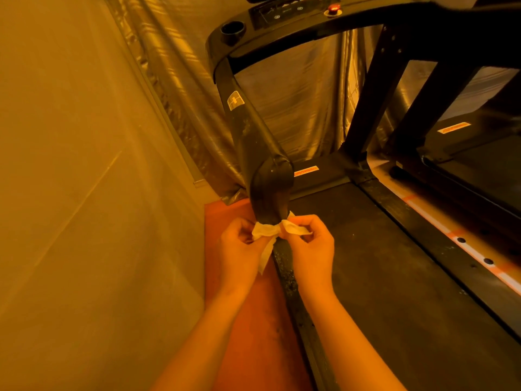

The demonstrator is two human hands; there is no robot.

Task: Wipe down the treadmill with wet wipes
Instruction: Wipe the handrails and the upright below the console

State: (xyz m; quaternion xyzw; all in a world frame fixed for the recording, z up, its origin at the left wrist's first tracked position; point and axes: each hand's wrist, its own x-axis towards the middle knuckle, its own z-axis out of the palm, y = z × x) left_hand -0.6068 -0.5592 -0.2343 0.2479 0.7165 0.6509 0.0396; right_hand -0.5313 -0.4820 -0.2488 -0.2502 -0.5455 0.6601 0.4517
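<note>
- Your left fingers (239, 225) are curled in and pinch one end of the wet wipe (263, 230); a loose tail of it hangs down past your palm.
- Your right fingers (304, 221) are curled too, thumb against fingertips, pinching the other end of the wipe.
- The wipe is bunched into a band and looped round the near tip of the handrail (270, 190), touching it, with one end out to each side.
- Your left hand (241, 246) sits just left of the rail tip, back of hand toward the camera, knuckles up.
- Your right hand (308, 246) is just right of it, same height, back of hand to camera.
- Both forearms reach up from the bottom edge, converging toward the rail.
- The treadmill (380, 263) runs ahead and to your right: dark belt under the right arm, console (282, 12) at the top.
- An orange mat (242, 306) lies under the left arm, a plain wall (84, 165) further left.
- A shiny curtain (296, 94) hangs behind the console.
</note>
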